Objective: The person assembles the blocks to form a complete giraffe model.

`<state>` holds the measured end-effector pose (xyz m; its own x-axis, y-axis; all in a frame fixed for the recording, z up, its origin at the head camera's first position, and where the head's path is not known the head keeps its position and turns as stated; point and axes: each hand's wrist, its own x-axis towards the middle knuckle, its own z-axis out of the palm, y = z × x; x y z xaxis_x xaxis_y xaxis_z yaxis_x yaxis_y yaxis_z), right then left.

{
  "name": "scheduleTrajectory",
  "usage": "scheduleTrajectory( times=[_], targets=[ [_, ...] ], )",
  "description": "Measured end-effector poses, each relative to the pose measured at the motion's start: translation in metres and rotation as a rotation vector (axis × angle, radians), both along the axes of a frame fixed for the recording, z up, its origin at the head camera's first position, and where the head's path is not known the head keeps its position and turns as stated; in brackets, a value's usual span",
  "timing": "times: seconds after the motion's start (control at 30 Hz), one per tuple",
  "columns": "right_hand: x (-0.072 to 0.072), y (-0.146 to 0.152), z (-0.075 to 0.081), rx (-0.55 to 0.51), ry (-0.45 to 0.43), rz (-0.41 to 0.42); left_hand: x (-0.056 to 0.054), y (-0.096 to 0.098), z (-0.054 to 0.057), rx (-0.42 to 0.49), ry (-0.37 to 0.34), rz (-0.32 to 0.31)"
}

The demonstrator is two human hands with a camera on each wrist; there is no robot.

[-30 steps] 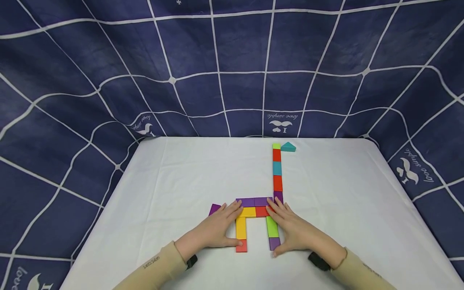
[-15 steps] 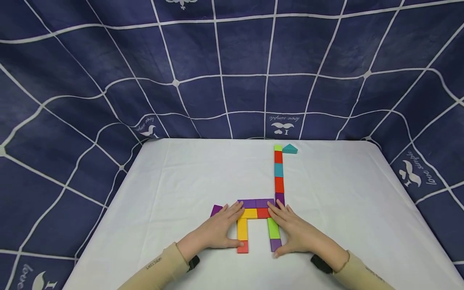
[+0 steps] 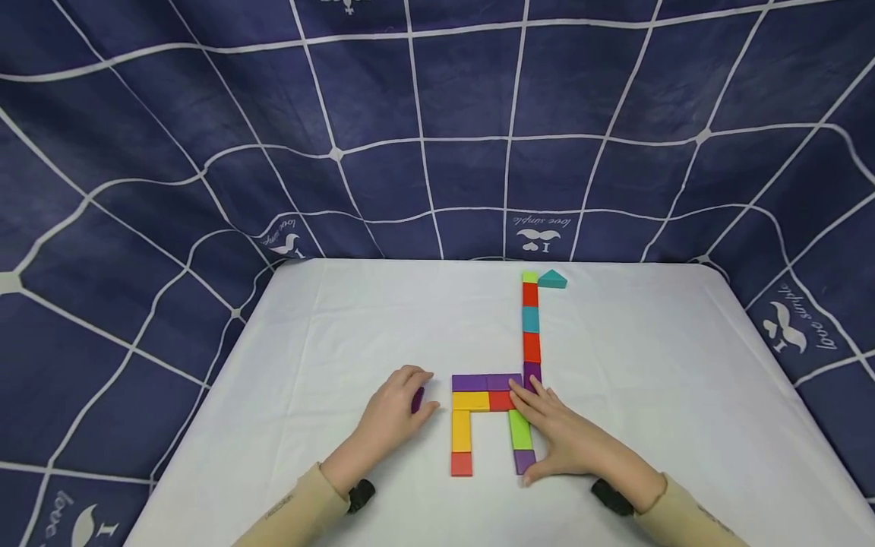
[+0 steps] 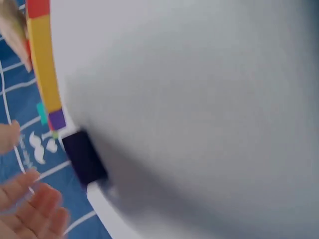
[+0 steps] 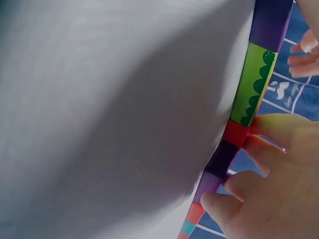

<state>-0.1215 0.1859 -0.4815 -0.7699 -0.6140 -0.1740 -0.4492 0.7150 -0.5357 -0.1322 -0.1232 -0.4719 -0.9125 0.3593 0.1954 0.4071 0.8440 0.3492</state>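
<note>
Toy blocks lie joined in a flat, long-necked figure. My left hand (image 3: 386, 414) hovers just left of it with fingers bent and spread, over a loose purple block (image 3: 418, 400) that it partly hides. In the left wrist view that block (image 4: 84, 157) looks dark and sits apart from the fingertips. My right hand (image 3: 567, 437) rests at the figure's right side, fingers extended. Its fingertips touch the red block (image 3: 500, 400) and the purple blocks near the neck's base, and its thumb lies by the purple block (image 3: 525, 461) below the green block (image 3: 520, 430).
A neck of red, blue and purple blocks (image 3: 531, 347) runs toward the far edge of the white table (image 3: 342, 319). At its top, a teal triangle block (image 3: 552, 279) sits beside a small green one. A dark blue gridded cloth (image 3: 465, 175) hangs behind.
My left hand has left the yellow and red blocks on the figure's left side and moved left over the loose purple block. The right hand stays on the figure.
</note>
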Motion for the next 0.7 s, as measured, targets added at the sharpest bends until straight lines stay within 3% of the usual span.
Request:
scheduleTrajectory(
  times=[0.1, 0.23, 0.37, 0.7],
  targets=[
    [-0.001, 0.0, 0.001, -0.002, -0.012, -0.007, 0.001, -0.006, 0.0, 0.035, -0.013, 0.143],
    [-0.001, 0.0, 0.0, -0.003, -0.033, -0.016, 0.005, -0.009, -0.005, 0.008, -0.155, 0.24],
    [-0.001, 0.0, 0.0, -0.007, -0.04, -0.018, 0.006, -0.006, -0.01, -0.011, -0.215, 0.265],
    [-0.002, 0.0, 0.0, -0.01, -0.043, -0.015, -0.001, -0.005, -0.01, 0.005, -0.118, 0.246]
  ],
)
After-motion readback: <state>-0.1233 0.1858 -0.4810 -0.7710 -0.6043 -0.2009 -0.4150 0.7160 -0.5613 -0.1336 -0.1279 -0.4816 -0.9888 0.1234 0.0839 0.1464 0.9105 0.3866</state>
